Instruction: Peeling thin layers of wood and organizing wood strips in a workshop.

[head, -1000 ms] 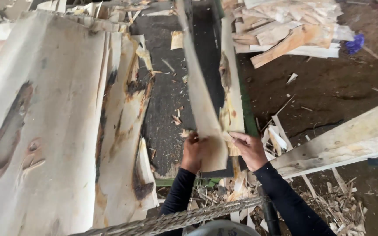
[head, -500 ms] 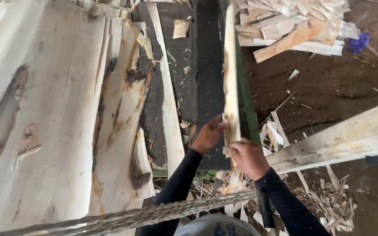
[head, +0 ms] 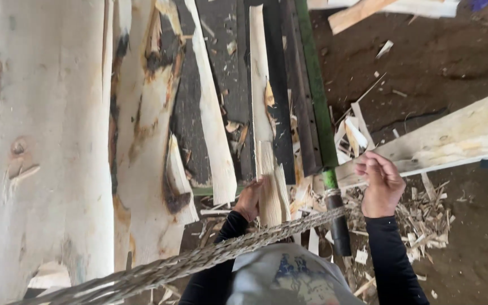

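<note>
A narrow pale veneer strip (head: 260, 96) lies lengthwise on the dark conveyor belt (head: 230, 34). Its splintered near end hangs over the belt's front edge. My left hand (head: 249, 200) grips that near end from the left side. My right hand (head: 380, 184) is off to the right, over the wood scraps and just below a pale wooden beam (head: 458, 138). Its fingers are loosely curled and apart, and it holds nothing. Both arms are in black sleeves.
A second veneer strip (head: 212, 130) lies left of the held one. Wide knotty veneer sheets (head: 52, 147) cover the left. A green rail (head: 312, 85) edges the belt. A braided rope (head: 199, 261) crosses near me, beside a black post (head: 339, 223). Scraps (head: 425, 226) litter the dirt floor.
The strip that both hands held on edge now lies flat on the belt. My right hand has let go and moved right. The view has tilted down towards me.
</note>
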